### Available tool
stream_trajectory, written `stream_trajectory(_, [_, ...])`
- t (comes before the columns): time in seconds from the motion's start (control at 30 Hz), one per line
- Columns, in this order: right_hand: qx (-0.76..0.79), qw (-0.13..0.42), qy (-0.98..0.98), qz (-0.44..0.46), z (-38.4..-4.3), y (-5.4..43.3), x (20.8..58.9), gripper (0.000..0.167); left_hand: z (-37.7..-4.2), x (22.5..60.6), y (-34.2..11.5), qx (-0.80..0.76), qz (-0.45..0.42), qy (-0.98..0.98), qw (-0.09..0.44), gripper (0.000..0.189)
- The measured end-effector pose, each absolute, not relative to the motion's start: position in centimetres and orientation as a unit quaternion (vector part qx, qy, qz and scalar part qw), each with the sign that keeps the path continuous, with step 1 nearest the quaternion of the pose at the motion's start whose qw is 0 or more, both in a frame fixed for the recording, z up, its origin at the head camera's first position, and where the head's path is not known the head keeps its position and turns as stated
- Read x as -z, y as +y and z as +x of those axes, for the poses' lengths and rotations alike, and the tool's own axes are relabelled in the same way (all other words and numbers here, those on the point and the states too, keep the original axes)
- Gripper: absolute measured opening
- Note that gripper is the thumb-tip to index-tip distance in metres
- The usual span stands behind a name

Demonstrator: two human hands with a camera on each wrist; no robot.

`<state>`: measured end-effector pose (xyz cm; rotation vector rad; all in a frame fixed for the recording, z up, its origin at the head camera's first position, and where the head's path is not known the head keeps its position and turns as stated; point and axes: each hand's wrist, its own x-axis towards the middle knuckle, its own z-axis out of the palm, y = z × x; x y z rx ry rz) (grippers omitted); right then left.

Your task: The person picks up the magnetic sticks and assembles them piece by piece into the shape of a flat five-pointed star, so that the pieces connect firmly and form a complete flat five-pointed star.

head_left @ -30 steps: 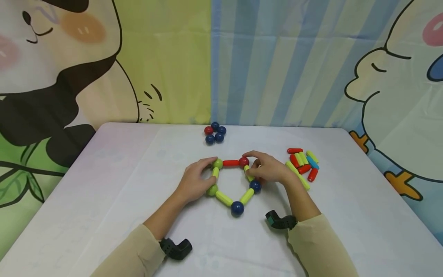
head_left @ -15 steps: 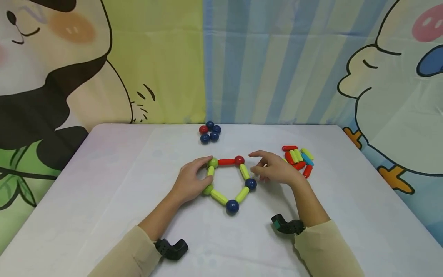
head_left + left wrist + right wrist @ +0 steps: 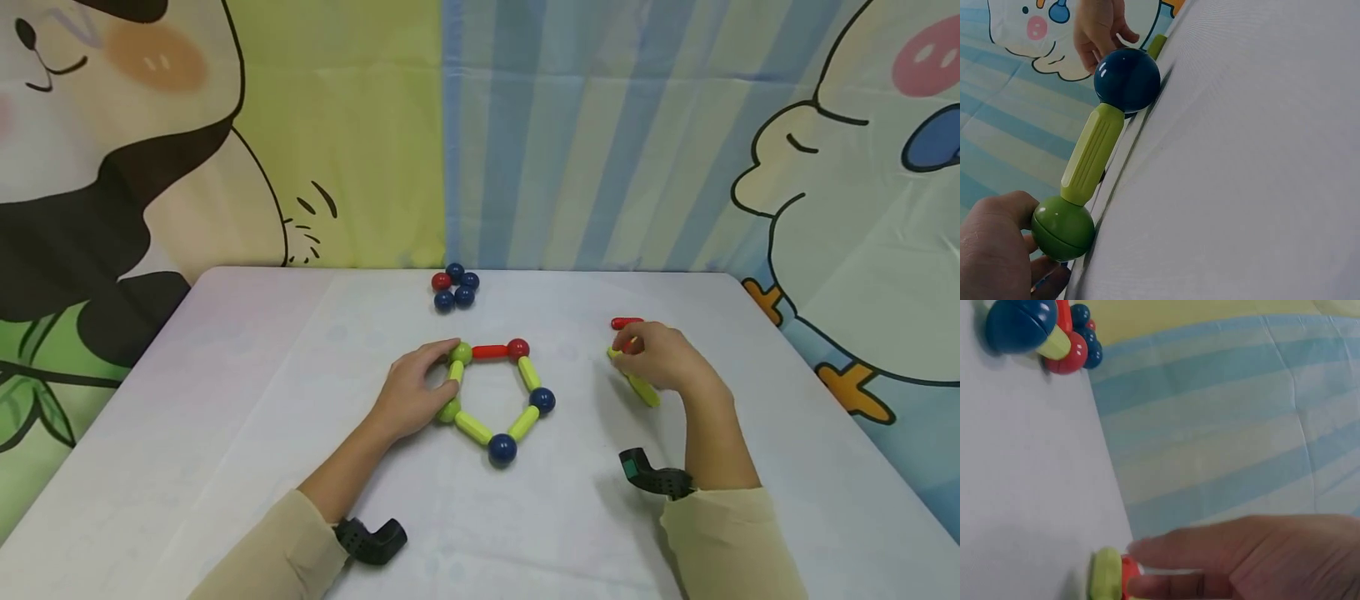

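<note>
A five-sided ring [image 3: 473,428] of rods and balls lies flat on the white desk [image 3: 300,417], around its middle. Two green balls [image 3: 461,353] stand at its left corners, a red ball [image 3: 517,349] at its far right, and two blue balls [image 3: 502,451] at the right and near corners. The far side is a red rod [image 3: 490,352]; the other four are yellow-green rods [image 3: 523,423]. The left hand [image 3: 408,392] holds the ring's left side, index finger at the far green ball and thumb by the near one. On the right, the right hand [image 3: 663,358] hangs over a group of loose rods [image 3: 645,390], hiding most of them. Its thumb and fingertips are close together at a red piece [image 3: 1128,575]; whether they grip it cannot be told. Another red stick [image 3: 626,322] lies just beyond that hand. Near the desk's far edge sits a cluster of five loose balls [image 3: 444,301], four blue and one red.
</note>
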<state>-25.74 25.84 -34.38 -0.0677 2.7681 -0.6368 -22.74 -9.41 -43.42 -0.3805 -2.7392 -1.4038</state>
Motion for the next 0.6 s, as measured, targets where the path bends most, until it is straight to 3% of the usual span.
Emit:
stream_trajectory(0.27, [0.154,0.218,0.962,0.058,-25.4,27.1,34.3,0.025,-22.9,43.5,-9.5,0.443,-0.124,-0.887,0.031,0.061])
stream_trajectory(0.6, [0.139,0.198,0.970,0.027,-25.8,27.3,35.4,0.021,-23.0,43.7,-9.5,0.448,-0.123,-0.885,0.029,0.062])
